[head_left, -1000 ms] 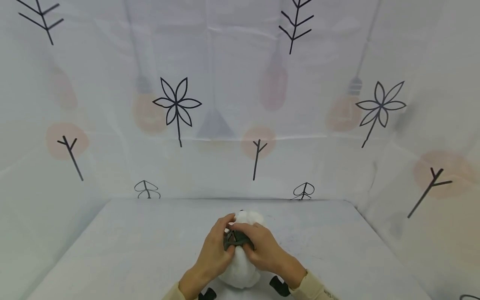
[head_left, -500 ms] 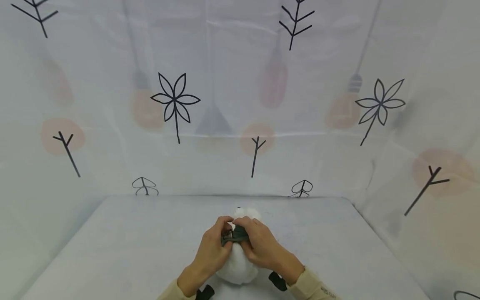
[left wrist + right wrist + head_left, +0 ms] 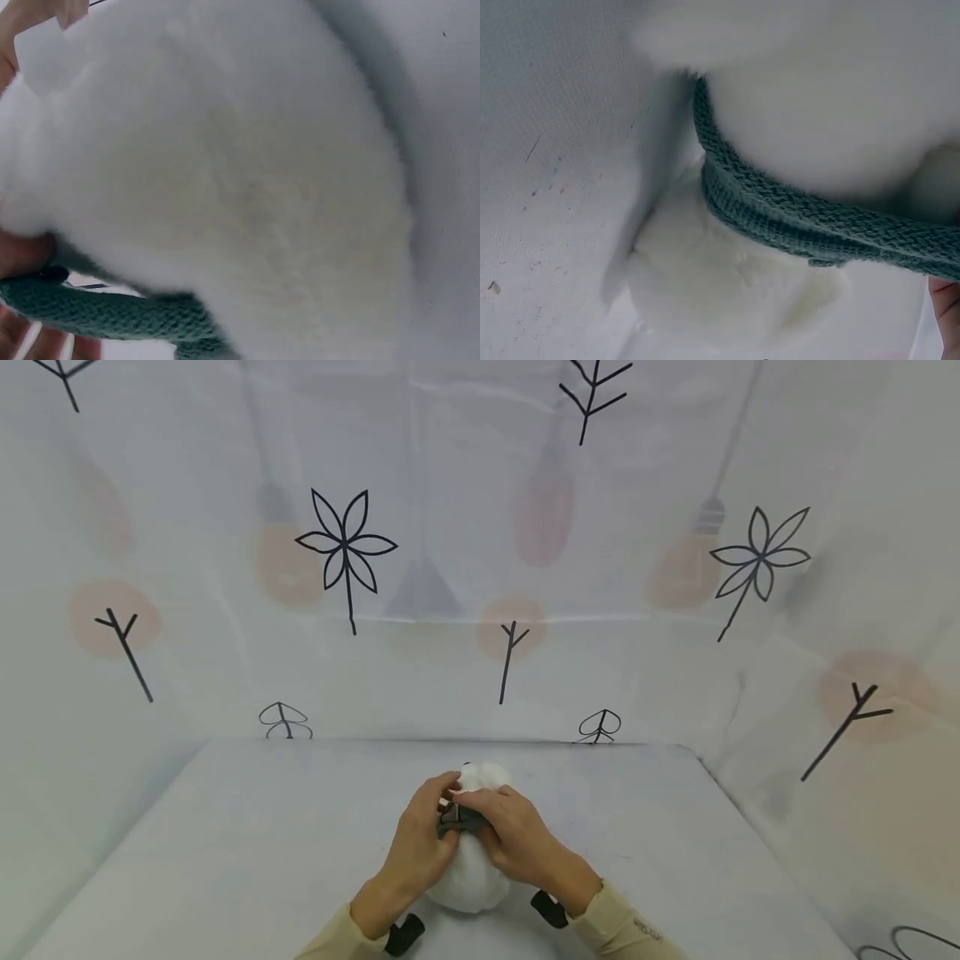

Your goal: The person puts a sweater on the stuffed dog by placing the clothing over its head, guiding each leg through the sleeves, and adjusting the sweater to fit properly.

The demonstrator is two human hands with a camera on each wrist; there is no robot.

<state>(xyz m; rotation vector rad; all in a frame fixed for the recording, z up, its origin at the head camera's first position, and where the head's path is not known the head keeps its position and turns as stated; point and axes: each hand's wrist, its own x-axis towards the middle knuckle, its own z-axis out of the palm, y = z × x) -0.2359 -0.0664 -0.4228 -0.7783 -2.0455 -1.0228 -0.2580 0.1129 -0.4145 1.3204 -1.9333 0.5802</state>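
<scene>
Head view: your left hand (image 3: 418,837) and right hand (image 3: 522,837) pinch the green knit band (image 3: 469,818), already round the white plush (image 3: 468,883), midway between the surface's (image 3: 285,835) side edges, fastening seemingly unfinished.

Dk grn knit band (image 3: 780,215) curves rnd wht fluffy plush (image 3: 468,883), btwn its rounded parts.

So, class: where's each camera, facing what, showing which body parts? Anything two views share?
Head: head-worn, facing forward, down: left hand, right hand, sleeves, white plush.
Left wrist: on that wrist, facing white plush; fingers at left edge.
Right wrist: on that wrist, facing green knitting; fingers at right edge.
Wrist views share plush and knitting.
</scene>
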